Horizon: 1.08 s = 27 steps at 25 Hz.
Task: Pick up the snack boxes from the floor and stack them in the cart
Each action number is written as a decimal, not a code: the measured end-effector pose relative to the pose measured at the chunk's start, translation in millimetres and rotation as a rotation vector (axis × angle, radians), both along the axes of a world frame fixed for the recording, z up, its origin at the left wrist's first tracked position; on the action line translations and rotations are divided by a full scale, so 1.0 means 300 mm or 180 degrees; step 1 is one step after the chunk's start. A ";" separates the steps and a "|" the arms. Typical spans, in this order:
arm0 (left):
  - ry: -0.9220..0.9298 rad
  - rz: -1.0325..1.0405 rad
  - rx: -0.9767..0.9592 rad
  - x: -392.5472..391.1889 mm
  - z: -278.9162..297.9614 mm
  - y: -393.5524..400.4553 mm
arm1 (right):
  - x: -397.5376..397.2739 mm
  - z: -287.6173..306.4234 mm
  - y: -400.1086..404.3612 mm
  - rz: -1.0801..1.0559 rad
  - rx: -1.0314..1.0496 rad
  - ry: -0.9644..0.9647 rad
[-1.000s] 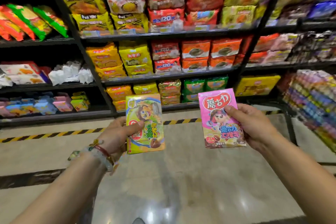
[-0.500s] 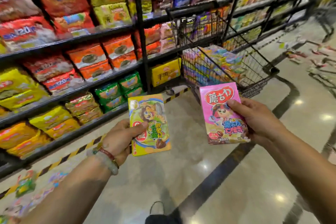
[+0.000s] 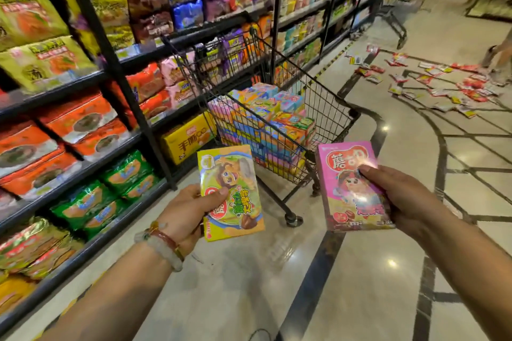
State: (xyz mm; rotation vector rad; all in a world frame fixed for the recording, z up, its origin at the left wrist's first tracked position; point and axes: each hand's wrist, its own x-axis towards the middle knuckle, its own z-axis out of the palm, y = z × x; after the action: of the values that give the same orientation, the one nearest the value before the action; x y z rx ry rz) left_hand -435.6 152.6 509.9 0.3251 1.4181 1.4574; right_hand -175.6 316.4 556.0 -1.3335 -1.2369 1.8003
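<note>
— What's on my feed: my left hand (image 3: 191, 210) grips a yellow snack box (image 3: 235, 174), thumb across its face; my right hand (image 3: 399, 199) holds a pink snack box (image 3: 346, 174) the same way. Both boxes are upright, well apart.

— And the cart?

— The black wire cart (image 3: 327, 108) stands just beyond them on the glossy floor (image 3: 249, 285), beside the shelves (image 3: 83, 77) of bagged snacks, with stacked snack boxes (image 3: 266, 116) inside. More packets (image 3: 443, 83) lie scattered far right. Beaded bracelets (image 3: 163, 243) circle my left wrist.
</note>
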 end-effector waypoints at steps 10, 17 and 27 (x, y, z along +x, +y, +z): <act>0.0097 -0.0537 0.0083 0.056 0.002 0.527 | 0.115 -0.050 0.327 -0.0602 -0.0141 0.0228; 0.0108 -0.0362 -0.0143 0.248 -0.056 0.907 | 0.304 -0.088 0.735 -0.0445 -0.0049 0.0143; 0.0104 0.0266 -0.0426 0.330 -0.109 1.270 | 0.203 -0.176 1.282 0.0255 -0.0234 0.0173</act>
State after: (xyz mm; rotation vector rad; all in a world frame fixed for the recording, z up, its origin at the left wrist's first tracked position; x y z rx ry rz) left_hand -336.8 533.6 477.2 0.2084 1.5634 1.4213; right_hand -114.8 701.1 503.2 -1.2823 -1.2216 1.9420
